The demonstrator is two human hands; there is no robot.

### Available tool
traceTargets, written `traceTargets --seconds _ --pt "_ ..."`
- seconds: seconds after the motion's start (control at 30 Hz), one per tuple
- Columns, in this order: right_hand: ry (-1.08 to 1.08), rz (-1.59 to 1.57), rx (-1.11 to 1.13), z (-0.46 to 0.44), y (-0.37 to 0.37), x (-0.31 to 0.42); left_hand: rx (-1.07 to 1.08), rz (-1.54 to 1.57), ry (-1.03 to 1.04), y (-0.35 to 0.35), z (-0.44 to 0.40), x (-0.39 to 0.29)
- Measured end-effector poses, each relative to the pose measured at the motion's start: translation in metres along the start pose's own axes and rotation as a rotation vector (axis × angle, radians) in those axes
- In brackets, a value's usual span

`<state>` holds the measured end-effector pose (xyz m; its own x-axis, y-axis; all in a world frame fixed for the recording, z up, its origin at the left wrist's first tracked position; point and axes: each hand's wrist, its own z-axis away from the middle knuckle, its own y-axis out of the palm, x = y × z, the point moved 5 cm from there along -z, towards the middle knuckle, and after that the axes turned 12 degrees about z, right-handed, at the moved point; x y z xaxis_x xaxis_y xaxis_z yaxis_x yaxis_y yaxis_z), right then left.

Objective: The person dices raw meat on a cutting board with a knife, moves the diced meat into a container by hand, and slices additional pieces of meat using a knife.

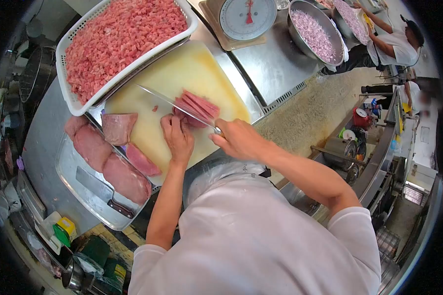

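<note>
My right hand (238, 137) is closed round the handle of a long knife (170, 103), whose blade lies across a piece of sliced pink meat (198, 107) on the yellowish cutting board (133, 93). Bent fingers of my left hand (178, 138) press on the near left side of that meat, close to the blade. To the left on the board are a pale meat block (119, 129) and a flatter pink piece (142, 160). A small scrap (155, 108) lies beyond my left hand.
A white basket (194, 22) of diced meat stands behind the board. Left, a metal tray (66, 169) holds large meat pieces and a cleaver (96, 184). A scale (248, 17) and a metal bowl (337, 54) of chopped pink-white pieces stand beyond. Another person (398, 46) is at the upper right.
</note>
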<state>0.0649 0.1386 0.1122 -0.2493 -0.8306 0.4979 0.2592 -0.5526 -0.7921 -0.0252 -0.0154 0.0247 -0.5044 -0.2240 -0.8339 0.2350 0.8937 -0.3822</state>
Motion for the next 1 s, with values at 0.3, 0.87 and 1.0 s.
traceTargets --seconds 0.3,0.87,1.0 --pt "-0.031 -0.07 0.013 -0.001 0.02 -0.005 0.018 0.037 -0.017 0.003 -0.005 0.01" --pt "0.082 -0.137 0.111 0.003 0.01 0.001 0.051 0.06 -0.036 -0.008 0.005 0.006" --pt "0.122 -0.116 0.222 0.041 -0.01 0.007 0.068 0.026 -0.036 -0.007 0.009 0.011"
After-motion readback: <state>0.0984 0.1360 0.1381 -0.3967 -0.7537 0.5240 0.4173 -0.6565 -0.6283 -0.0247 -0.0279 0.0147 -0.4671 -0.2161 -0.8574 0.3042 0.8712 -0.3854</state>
